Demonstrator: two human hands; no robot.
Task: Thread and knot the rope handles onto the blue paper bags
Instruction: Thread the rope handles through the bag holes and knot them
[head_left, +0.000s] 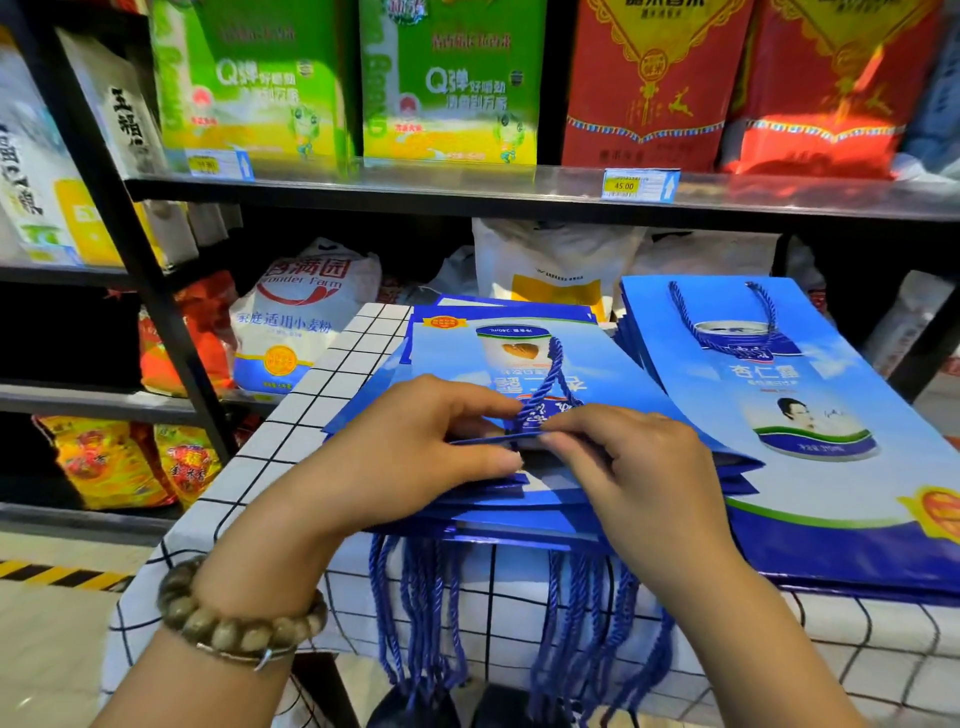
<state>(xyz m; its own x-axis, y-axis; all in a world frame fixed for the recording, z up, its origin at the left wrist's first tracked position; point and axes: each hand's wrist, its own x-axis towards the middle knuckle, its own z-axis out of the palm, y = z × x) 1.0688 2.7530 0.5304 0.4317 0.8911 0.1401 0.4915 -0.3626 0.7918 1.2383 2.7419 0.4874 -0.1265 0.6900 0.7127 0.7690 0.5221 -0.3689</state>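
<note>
**At the table's near edge, pinching a rope handle onto the middle stack**

From the head view: works over a table (332, 374) draped in a white cloth with a black grid. Has a stack of blue paper bags (519, 519) lying flat at the middle, reaching the near edge. Pinches the folded near rim of the top bag (447, 358) with the left hand (415, 447), thumb below and forefinger above. Pinches, with the curled thumb and forefinger of the right hand (639, 467), the foot of a twisted blue rope handle (553, 374) just where it meets that rim, fingertips of both hands almost touching. Leaves the loop lying away across the bag's printed face. Cannot tell whether a knot is tied. Wears a beaded bracelet (234, 623) on the left wrist. Has loose blue ropes (426, 613) hanging over the near edge from under the stack. Has a second stack (841, 467) along the right edge, its top bag carrying a fitted handle (685, 317). Faces shelves (467, 189) beyond the far edge: green and red packs above, a flour sack (301, 322) below.
</note>
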